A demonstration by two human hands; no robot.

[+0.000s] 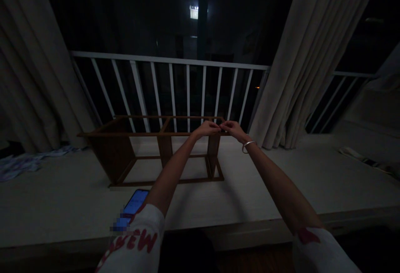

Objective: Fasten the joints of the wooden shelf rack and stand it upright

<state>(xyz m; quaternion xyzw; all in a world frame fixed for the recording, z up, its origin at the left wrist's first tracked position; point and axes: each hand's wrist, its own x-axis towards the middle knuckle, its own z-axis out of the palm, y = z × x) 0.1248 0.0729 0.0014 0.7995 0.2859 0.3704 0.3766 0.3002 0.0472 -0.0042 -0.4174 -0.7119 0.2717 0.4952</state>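
Dark brown wood makes up the open frame [156, 148], a long, low skeleton of thin rails and flat upright panels that stands on the pale, smooth tabletop [265, 181]. In the head view both arms stretch out to the frame's top right corner. The left hand [206, 128] and the right hand [231, 128] meet there, fingertips pinched narrow and touching at the top rail; what they pinch is too small and too dim to tell. A thin metal bangle [248, 145] circles the right wrist, and loose white sleeves with red print cover the upper arms.

Behind the frame runs a white railing [168, 62] of slim straight bars, close to its back rail. Heavy, pleated beige curtains [300, 68] hang to either side of the frame, the right one falling just beside its right end. A glowing blue phone [134, 204] lies flat on the tabletop in front of the frame, near the front edge. Open surface stretches wide to the right of the frame; crumpled cloth [28, 162] lies far to its left.
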